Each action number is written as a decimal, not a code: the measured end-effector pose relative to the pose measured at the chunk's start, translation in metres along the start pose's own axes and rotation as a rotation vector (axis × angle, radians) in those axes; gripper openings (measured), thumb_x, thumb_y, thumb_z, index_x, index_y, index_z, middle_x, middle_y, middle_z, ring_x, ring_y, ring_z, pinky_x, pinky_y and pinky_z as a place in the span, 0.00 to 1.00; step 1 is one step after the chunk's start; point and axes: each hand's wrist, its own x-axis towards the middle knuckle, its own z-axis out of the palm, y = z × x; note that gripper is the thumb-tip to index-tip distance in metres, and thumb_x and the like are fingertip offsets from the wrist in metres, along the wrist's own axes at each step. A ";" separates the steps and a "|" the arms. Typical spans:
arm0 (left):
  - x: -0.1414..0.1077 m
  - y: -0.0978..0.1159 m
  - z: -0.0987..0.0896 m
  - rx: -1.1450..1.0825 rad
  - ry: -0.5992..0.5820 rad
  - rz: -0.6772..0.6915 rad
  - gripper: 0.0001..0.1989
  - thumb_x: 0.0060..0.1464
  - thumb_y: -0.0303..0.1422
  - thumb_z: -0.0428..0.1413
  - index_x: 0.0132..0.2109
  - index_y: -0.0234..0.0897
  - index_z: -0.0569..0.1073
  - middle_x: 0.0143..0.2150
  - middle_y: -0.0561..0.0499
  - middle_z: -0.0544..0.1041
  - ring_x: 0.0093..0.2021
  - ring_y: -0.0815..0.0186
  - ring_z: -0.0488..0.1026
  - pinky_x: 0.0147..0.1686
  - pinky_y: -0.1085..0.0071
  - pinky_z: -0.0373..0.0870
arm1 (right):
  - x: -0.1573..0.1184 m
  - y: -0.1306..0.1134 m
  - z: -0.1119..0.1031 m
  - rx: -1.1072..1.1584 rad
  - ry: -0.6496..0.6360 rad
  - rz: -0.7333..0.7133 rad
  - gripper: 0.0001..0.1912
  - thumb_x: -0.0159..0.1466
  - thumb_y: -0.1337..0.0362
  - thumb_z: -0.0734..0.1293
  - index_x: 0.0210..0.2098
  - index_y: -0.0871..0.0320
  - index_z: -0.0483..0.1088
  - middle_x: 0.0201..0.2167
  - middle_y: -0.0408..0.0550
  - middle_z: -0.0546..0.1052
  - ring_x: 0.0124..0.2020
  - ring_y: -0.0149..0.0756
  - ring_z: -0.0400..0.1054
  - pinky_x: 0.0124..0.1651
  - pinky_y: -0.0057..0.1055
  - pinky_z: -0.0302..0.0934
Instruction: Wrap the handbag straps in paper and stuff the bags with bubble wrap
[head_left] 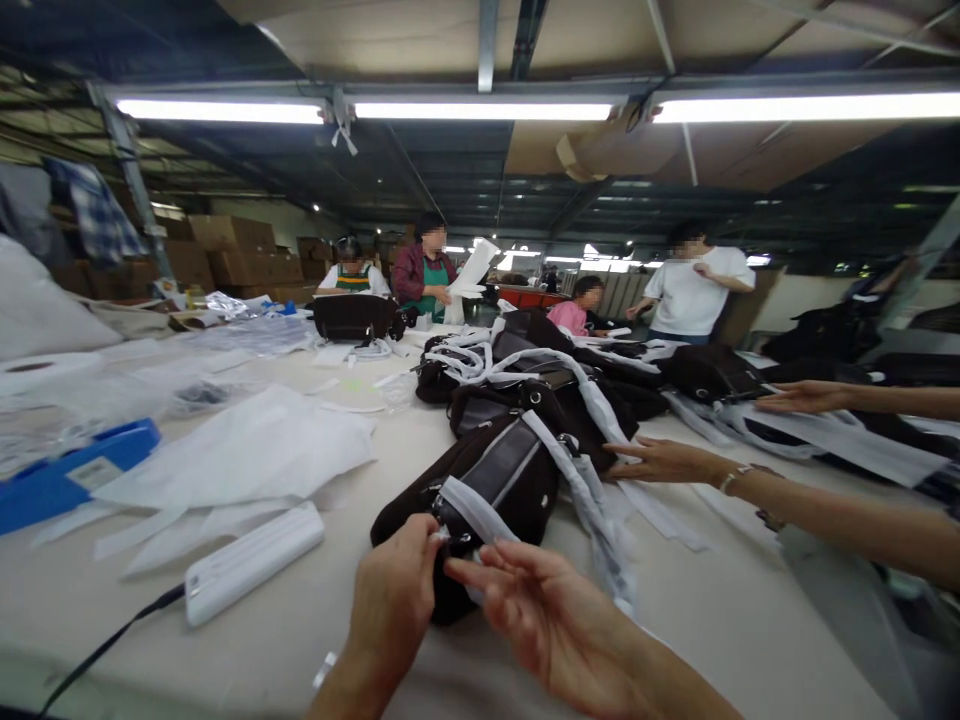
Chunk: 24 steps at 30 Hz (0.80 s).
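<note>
Lying tilted on the pale bench (697, 610), right in front of the person, a black bag (480, 470) shows a soft, rounded body with a matte, fabric-like surface. A smoother dark-grey panel, edged with thin light piping, runs along its upper face, and small shiny metal fittings catch the light near the closer end. A flat white strip (476, 510) crosses that end, while a long strap (592, 500) in crinkled, whitish wrapping trails down its right side. The left hand (394, 590) pinches the closer end by the fittings, the exact piece hidden by its fingers. The right hand (547, 620) is palm up, fingers loosely spread, fingertips beside the same end; whether they touch cannot be told. Behind, similar dark bags (555, 385) form a slumped heap, which a co-worker's hand (667, 462) reaches. Leftward lie thin, creased white sheets (255, 445) and a smooth, rounded white block (255, 560) with a black cable (112, 645).
</note>
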 end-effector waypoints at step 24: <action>0.022 0.013 -0.031 -0.292 -0.498 -0.407 0.11 0.63 0.37 0.43 0.34 0.41 0.63 0.28 0.52 0.71 0.29 0.62 0.67 0.31 0.68 0.54 | 0.052 0.041 -0.081 0.035 -0.331 -0.113 0.18 0.50 0.63 0.80 0.41 0.53 0.79 0.51 0.45 0.80 0.22 0.17 0.68 0.13 0.09 0.43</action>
